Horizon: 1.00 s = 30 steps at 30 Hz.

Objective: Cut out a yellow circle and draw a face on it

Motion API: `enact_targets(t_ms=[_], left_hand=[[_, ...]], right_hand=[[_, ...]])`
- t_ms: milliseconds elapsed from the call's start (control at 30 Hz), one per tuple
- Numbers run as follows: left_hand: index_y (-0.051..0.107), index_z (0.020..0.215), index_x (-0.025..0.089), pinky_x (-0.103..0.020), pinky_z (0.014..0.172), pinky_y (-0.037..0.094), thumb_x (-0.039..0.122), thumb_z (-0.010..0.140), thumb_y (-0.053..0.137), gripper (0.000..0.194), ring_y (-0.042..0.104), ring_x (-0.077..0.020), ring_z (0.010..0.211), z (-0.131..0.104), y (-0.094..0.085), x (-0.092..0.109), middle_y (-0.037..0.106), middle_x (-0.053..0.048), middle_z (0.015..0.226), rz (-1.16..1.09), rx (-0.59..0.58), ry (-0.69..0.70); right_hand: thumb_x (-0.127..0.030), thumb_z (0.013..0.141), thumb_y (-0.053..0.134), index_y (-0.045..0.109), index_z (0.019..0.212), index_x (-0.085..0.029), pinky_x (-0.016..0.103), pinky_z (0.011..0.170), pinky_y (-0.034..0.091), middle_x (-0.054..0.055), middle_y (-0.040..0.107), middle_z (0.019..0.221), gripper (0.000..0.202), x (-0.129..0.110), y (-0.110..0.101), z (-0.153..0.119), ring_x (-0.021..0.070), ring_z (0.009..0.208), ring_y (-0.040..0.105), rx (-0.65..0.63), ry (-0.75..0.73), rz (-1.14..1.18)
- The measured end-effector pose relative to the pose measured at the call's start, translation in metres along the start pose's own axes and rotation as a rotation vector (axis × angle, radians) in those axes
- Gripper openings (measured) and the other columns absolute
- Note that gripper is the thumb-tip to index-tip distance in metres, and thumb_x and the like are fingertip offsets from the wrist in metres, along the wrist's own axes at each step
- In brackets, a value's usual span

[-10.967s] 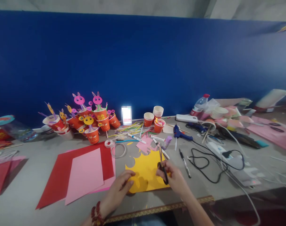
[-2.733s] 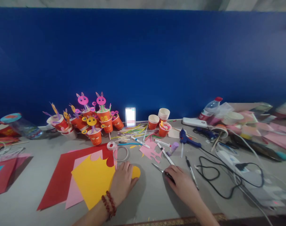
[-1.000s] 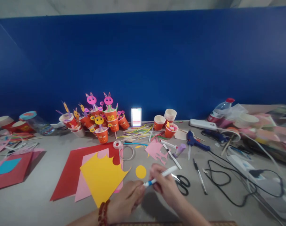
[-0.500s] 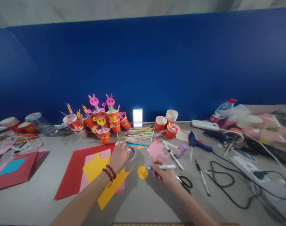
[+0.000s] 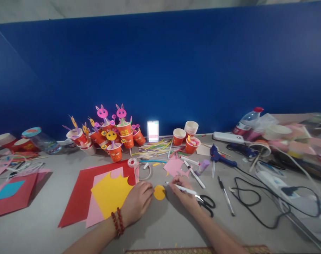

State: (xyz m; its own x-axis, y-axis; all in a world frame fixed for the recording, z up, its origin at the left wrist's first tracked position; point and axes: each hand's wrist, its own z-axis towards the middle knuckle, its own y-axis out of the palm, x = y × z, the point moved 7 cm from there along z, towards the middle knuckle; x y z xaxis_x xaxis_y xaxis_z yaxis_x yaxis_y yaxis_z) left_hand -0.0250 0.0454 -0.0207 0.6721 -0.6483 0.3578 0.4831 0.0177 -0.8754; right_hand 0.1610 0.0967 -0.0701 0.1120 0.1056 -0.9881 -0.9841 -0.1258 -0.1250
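One left hand point(image 5: 138, 201): palm down, fingers bent and together, fingertips at the left edge of the yellow paper disc point(image 5: 159, 192); whether they touch it cannot be told.
Right hand point(image 5: 182, 192): closed on a white marker point(image 5: 187, 190), its tip pointing left, near the disc but apart from it.
Disc position: flat on the grey table point(image 5: 160, 231), between the hands.
Black-handled scissors point(image 5: 209, 201): just right of the right hand, open handles showing, blades partly hidden.
Marker cap point(image 5: 146, 165): within the clear tape roll point(image 5: 150, 172), on the far side of the left hand.
Left side papers: yellow sheet point(image 5: 111, 192) with a scalloped far edge, overlapping a pink sheet point(image 5: 91, 211) and a red sheet point(image 5: 74, 197).
Far left cups: decorated red paper cup point(image 5: 115, 153) with a yellow face above it, other cups and pink rabbit-eared heads point(image 5: 121, 111) behind.
Right side tools: black-and-clear pen point(image 5: 226, 195), with a purple glue stick point(image 5: 203, 166) and blue glue gun point(image 5: 221, 158) farther back.
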Motion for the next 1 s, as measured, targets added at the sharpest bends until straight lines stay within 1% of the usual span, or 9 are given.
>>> enact_targets(t_ms=[67, 133, 233, 333, 500, 633, 767, 833, 1000], left_hand=[[0.061, 0.110, 0.018, -0.037, 0.087, 0.052, 0.014, 0.095, 0.044, 0.024, 0.058, -0.0209, 0.098, -0.004, 0.005, 0.002, 0.063, -0.009, 0.103, -0.052, 0.009, 0.017], [0.061, 0.113, 0.017, -0.037, 0.088, 0.052, 0.011, 0.093, 0.043, 0.028, 0.058, -0.0210, 0.099, -0.006, 0.006, 0.000, 0.063, -0.010, 0.105, -0.085, 0.031, 0.026], [0.061, 0.116, 0.018, -0.039, 0.090, 0.050, 0.009, 0.092, 0.042, 0.032, 0.057, -0.0219, 0.102, -0.007, 0.007, -0.003, 0.062, -0.010, 0.108, -0.107, 0.036, 0.039], [0.060, 0.119, 0.019, -0.040, 0.092, 0.050, 0.009, 0.092, 0.042, 0.034, 0.056, -0.0231, 0.105, -0.010, 0.007, -0.002, 0.062, -0.011, 0.113, -0.106, 0.011, 0.058], [0.058, 0.122, 0.018, -0.043, 0.097, 0.048, 0.012, 0.089, 0.047, 0.036, 0.054, -0.0254, 0.111, -0.014, 0.012, 0.002, 0.060, -0.012, 0.121, -0.044, -0.056, 0.073], [0.060, 0.120, 0.019, -0.044, 0.098, 0.047, 0.013, 0.090, 0.049, 0.032, 0.054, -0.0257, 0.111, -0.014, 0.016, 0.004, 0.062, -0.010, 0.119, 0.026, -0.084, 0.074], [0.061, 0.116, 0.021, -0.043, 0.094, 0.049, 0.015, 0.090, 0.049, 0.029, 0.057, -0.0249, 0.108, -0.012, 0.015, 0.008, 0.064, -0.010, 0.112, 0.072, -0.086, 0.087], [0.061, 0.115, 0.021, -0.042, 0.092, 0.050, 0.015, 0.090, 0.048, 0.028, 0.058, -0.0243, 0.106, -0.011, 0.014, 0.010, 0.064, -0.010, 0.110, 0.097, -0.085, 0.092], [0.058, 0.116, 0.019, -0.041, 0.091, 0.049, 0.014, 0.091, 0.050, 0.027, 0.057, -0.0249, 0.108, -0.009, 0.017, 0.013, 0.063, -0.010, 0.110, 0.182, -0.168, 0.070]], right_hand=[[-0.045, 0.084, 0.065, 0.058, 0.081, -0.021, 0.027, 0.048, 0.038, -0.001, 0.057, 0.062, 0.025, -0.002, 0.002, -0.002, 0.0147, 0.052, 0.049, -0.031, 0.004, 0.005], [-0.043, 0.084, 0.063, 0.059, 0.086, -0.020, 0.026, 0.047, 0.039, 0.000, 0.060, 0.064, 0.024, -0.003, 0.003, -0.003, 0.0140, 0.052, 0.050, -0.051, 0.007, 0.022], [-0.041, 0.083, 0.062, 0.056, 0.085, -0.020, 0.025, 0.047, 0.040, 0.000, 0.063, 0.063, 0.021, -0.003, 0.002, -0.004, 0.0132, 0.050, 0.050, -0.040, 0.020, 0.049], [-0.036, 0.082, 0.062, 0.055, 0.082, -0.021, 0.025, 0.047, 0.040, 0.000, 0.064, 0.062, 0.017, -0.007, 0.002, -0.005, 0.0128, 0.048, 0.050, -0.037, 0.032, 0.066], [-0.026, 0.077, 0.065, 0.057, 0.071, -0.021, 0.025, 0.048, 0.036, -0.003, 0.058, 0.057, 0.011, -0.024, 0.006, -0.003, 0.0125, 0.049, 0.048, -0.026, -0.005, 0.022], [-0.020, 0.077, 0.062, 0.057, 0.070, -0.022, 0.026, 0.051, 0.036, -0.003, 0.055, 0.059, 0.008, -0.029, 0.020, 0.001, 0.0138, 0.053, 0.047, -0.059, -0.056, -0.030], [-0.024, 0.080, 0.060, 0.060, 0.077, -0.021, 0.029, 0.059, 0.040, 0.000, 0.059, 0.068, 0.004, -0.023, 0.029, 0.006, 0.0162, 0.062, 0.053, -0.074, -0.111, -0.044], [-0.028, 0.082, 0.059, 0.061, 0.079, -0.021, 0.030, 0.059, 0.041, 0.000, 0.060, 0.067, 0.008, -0.018, 0.031, 0.007, 0.0166, 0.061, 0.053, -0.083, -0.112, -0.054], [-0.031, 0.079, 0.061, 0.060, 0.069, -0.020, 0.028, 0.055, 0.037, 0.000, 0.057, 0.063, 0.014, -0.014, 0.030, 0.006, 0.0156, 0.059, 0.050, -0.088, -0.104, -0.061]])
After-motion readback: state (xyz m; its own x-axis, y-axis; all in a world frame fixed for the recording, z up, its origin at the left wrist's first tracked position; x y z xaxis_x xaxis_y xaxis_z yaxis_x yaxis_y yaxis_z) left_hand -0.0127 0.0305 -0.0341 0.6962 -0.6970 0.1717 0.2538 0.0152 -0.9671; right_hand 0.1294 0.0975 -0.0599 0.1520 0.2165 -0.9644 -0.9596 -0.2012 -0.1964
